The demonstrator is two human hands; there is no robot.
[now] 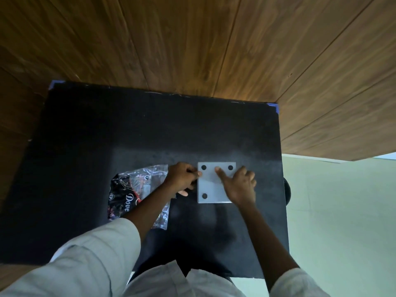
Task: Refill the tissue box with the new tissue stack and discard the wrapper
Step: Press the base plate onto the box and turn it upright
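Observation:
A square white tissue box (pixel 211 188), seen from above with black round dots near its corners, stands on the black table (pixel 128 129). My left hand (pixel 182 177) grips the box's left edge with curled fingers. My right hand (pixel 240 183) lies flat on the box's top right part, one finger stretched toward its middle. A crumpled clear and black plastic wrapper (pixel 128 189) with white lettering lies on the table just left of my left hand, partly under my forearm. No tissue stack is visible.
Wood-panelled walls (pixel 214 39) rise behind and to the right of the table. Blue tape marks the table's far corners (pixel 276 107). A pale floor (pixel 342 211) shows at the right, with a dark round object (pixel 287 190) at the table's right edge.

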